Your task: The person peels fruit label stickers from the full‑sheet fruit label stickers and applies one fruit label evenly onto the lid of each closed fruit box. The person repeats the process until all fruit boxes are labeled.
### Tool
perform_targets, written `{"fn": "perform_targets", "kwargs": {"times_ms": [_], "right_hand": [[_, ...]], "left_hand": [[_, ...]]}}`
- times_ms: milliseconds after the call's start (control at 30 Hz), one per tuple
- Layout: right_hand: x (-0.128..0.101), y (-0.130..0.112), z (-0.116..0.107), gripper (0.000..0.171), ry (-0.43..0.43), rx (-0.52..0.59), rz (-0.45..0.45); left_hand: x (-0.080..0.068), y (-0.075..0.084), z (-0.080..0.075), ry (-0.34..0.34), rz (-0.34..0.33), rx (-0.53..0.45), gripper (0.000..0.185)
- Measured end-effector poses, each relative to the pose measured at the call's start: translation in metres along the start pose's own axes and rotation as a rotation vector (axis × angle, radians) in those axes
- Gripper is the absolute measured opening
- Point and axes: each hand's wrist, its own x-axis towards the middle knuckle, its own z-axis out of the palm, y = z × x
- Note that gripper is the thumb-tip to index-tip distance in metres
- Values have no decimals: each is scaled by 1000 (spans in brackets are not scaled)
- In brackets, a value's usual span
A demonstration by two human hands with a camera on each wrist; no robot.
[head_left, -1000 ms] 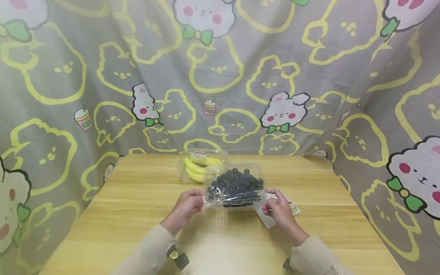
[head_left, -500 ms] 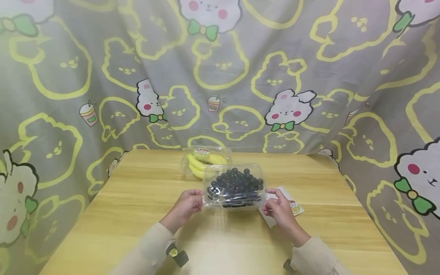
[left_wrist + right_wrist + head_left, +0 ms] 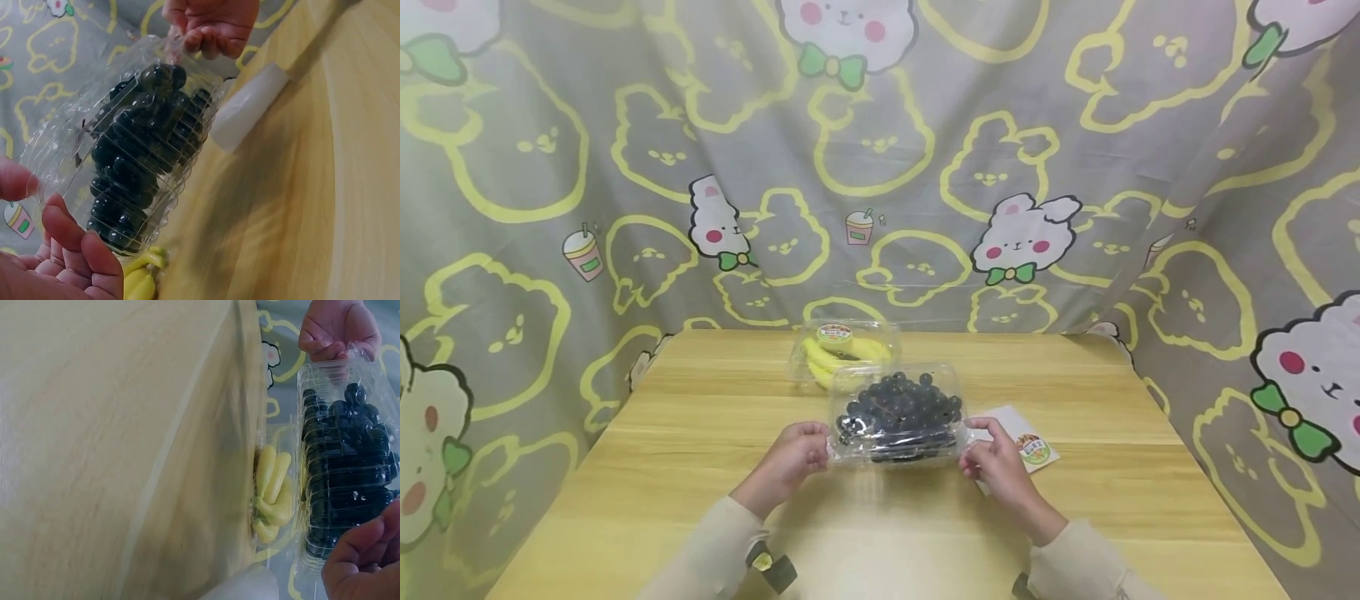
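Observation:
A clear plastic box (image 3: 953,440) full of black grapes (image 3: 898,408) is held up off the table, tilted, between my two hands. My left hand (image 3: 792,462) pinches its left end between thumb and curled fingers. At the opposite end, my right hand (image 3: 1000,467) pinches the clear plastic in the same way. Crinkled transparent film (image 3: 56,150) shows over the box in the left wrist view, and the ribbed wall (image 3: 315,462) appears in the right wrist view. Behind stands another clear box with yellow bananas (image 3: 827,367) inside and a round sticker (image 3: 835,334) on top.
Beside my right hand, a white sheet (image 3: 1009,418) with a round fruit label (image 3: 1036,450) lies on the wooden table (image 3: 715,467). A grey curtain (image 3: 910,167) printed with cartoon animals surrounds the table at the back and sides.
Both hands have shifted slightly left and nearer to me with the grape box, keeping their grip. The view has swung a little right-to-left and back. The banana box stays in place.

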Motion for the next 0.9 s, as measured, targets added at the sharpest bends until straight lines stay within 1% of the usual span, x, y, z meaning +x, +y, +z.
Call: {"fn": "perform_targets", "kwargs": {"times_ms": [200, 333, 433, 600, 733, 900], "right_hand": [[1, 5, 1, 42, -17, -24, 8], [1, 8, -1, 44, -45, -35, 24], [2, 7, -3, 45, -61, -49, 36], [8, 8, -3, 45, -52, -76, 60], [13, 11, 0, 43, -71, -89, 71], [19, 13, 0, 44, -99, -126, 62]], "left_hand": [[1, -5, -4, -12, -25, 4, 29], [1, -8, -5, -23, -25, 6, 32], [2, -7, -4, -6, -24, 5, 36], [7, -8, -4, 23, -38, 0, 39], [10, -11, -8, 37, -49, 6, 35], [14, -15, -12, 46, -58, 12, 30]]}}
